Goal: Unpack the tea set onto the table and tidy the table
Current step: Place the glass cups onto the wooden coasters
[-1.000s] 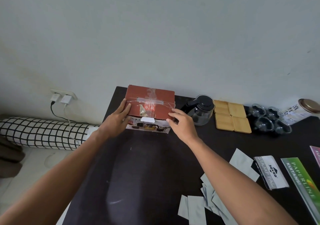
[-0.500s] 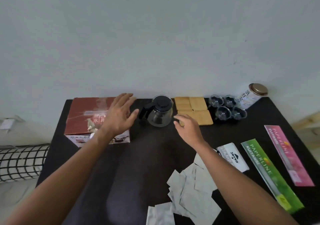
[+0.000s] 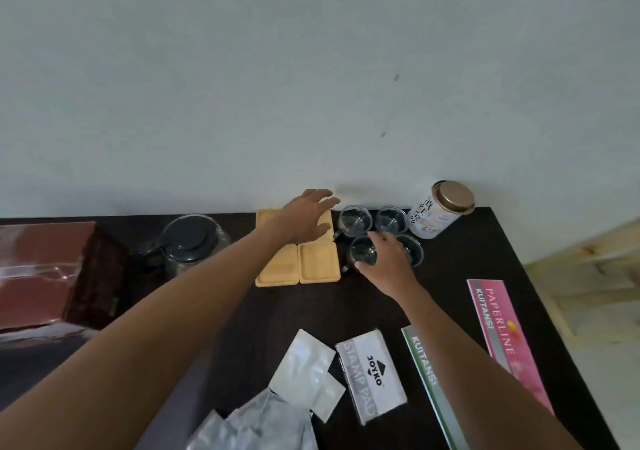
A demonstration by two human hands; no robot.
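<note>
Tea set unpacked: teapot (image 3: 194, 241) left of the coasters (image 3: 299, 266), cups (image 3: 356, 221) right. Left hand (image 3: 304, 219) spread above coasters; right hand (image 3: 384, 259) grips a cup. Sachets (image 3: 304, 370) remain untidied.

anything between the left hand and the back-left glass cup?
Nothing visible. The open left hand hovers over the rear yellow wooden coasters, fingertips just left of the back-left clear glass cup, with only bare gap between. The right hand is on the front-left glass cup, off that path.
</note>
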